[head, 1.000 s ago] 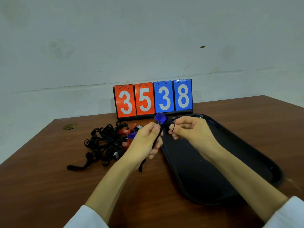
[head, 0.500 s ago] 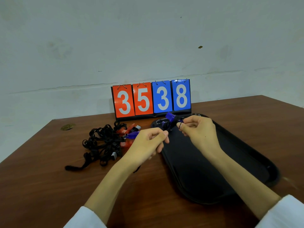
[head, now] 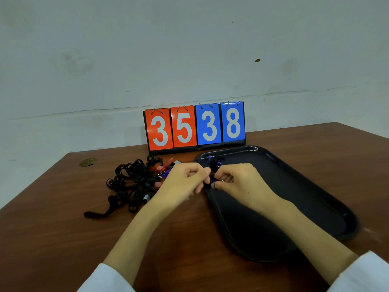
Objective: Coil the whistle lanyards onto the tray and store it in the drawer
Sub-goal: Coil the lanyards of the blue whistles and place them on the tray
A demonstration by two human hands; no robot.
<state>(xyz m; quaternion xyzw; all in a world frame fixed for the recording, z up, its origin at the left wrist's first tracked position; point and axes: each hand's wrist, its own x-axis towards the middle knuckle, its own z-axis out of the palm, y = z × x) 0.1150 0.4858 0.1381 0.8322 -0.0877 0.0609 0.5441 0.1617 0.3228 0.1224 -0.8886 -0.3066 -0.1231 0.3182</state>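
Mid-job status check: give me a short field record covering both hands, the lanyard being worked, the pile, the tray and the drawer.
left hand: pinches the lanyard in work, close beside the right hand
right hand: pinches the same lanyard
lanyard in work: bunched black cord with purple whistle, over the tray's far left corner; contact with the tray unclear
pile: tangled black lanyards on the table, left of the tray
tray: black, on the table
scoreboard: reads 35 38, behind the tray
drawer: not in view
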